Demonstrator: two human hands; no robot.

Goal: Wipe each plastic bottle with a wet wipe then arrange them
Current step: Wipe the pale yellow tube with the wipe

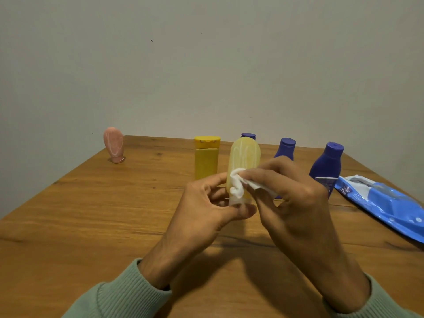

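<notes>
Wiping pale bottle (244, 157), upright at table (103, 226) centre | left hand (206, 203) pinches its cap end at 6 o'clock | right hand (296, 203) clamps wipe (236, 187) on its front | likely light, squashy, slick when wet: hold low, firmly

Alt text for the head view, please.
The left hand holds a pale yellow bottle upright while the right hand presses a white wipe against it. Other bottles and a blue wipe pack sit on the wooden table.
</notes>
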